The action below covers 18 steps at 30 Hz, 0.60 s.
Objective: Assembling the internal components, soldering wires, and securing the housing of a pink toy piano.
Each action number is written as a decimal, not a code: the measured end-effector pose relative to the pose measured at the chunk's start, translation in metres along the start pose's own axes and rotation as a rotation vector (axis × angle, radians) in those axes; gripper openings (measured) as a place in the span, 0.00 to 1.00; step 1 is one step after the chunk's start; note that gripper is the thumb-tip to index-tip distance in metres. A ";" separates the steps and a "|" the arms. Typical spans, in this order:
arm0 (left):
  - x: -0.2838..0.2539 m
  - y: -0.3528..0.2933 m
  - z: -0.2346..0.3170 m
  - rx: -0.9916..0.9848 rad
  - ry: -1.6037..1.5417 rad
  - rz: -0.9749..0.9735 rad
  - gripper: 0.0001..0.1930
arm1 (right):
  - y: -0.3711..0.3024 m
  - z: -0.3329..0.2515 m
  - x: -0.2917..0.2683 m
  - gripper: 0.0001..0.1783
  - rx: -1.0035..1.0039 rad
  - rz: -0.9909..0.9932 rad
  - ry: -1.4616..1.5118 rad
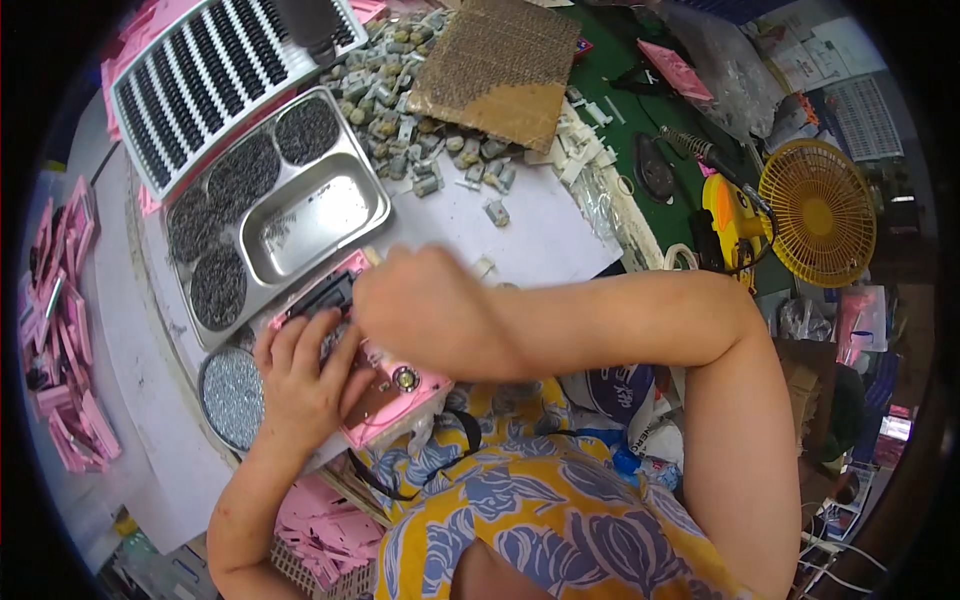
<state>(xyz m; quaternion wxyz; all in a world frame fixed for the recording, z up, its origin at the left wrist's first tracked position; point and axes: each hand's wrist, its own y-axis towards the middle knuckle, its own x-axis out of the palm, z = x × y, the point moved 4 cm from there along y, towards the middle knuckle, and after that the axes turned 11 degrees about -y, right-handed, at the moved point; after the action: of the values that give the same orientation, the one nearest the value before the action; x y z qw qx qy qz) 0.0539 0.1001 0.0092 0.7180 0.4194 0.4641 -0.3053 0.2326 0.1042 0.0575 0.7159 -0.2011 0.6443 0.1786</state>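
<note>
A pink plastic housing [432,388] lies at the table's near edge, in front of my body. Inside it are a black part [333,290] and a small round metal piece [405,378]. My left hand [305,380] grips the housing from the left, fingers bent over its side. Over the housing's far right portion, my right hand [415,310] is curled closed and slightly blurred. Its fingertips are turned away, so whatever they hold is hidden. Just beyond both hands sits a steel compartment tray [376,195] with small dark screws in several sections.
A round dish of tiny silver pieces [232,398] is left of my left hand. Farther off are a white rack of black parts [200,90], heaped small motors [385,95] and a cardboard piece [500,70]. Pink parts [65,330] lie left; a yellow fan [818,212] stands right.
</note>
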 end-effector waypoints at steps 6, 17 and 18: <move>-0.006 0.000 0.013 0.141 0.071 -0.292 0.40 | -0.060 0.401 -0.010 0.19 0.977 0.297 -0.098; -0.006 -0.001 -0.017 0.188 0.082 -0.575 0.47 | -0.157 0.544 0.104 0.15 1.134 -0.240 -0.312; -0.007 -0.002 -0.018 0.166 0.024 -0.559 0.47 | -0.158 0.548 0.094 0.15 1.127 -0.231 -0.333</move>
<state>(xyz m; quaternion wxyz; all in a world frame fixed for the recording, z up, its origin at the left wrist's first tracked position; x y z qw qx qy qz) 0.0427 0.1155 0.0112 0.5639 0.3362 0.5433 -0.5233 0.7903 0.2527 0.0219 0.8184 0.1716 0.4926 -0.2408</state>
